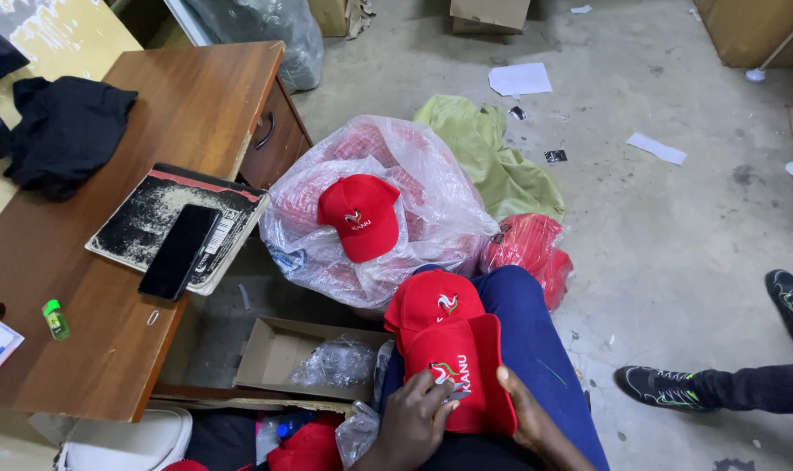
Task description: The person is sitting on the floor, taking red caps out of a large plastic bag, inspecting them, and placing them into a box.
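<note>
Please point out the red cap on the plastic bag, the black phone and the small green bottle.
red cap (359,214), head view, on its crown.
black phone (180,251), head view, middle of its screen.
small green bottle (56,321), head view, on its body.

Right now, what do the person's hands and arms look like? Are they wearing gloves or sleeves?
No gloves: both the left hand and the right hand are bare. No sleeves show on the forearms either, and no watch or bracelet is in view at the wrists. I can't make out any rings.
</note>
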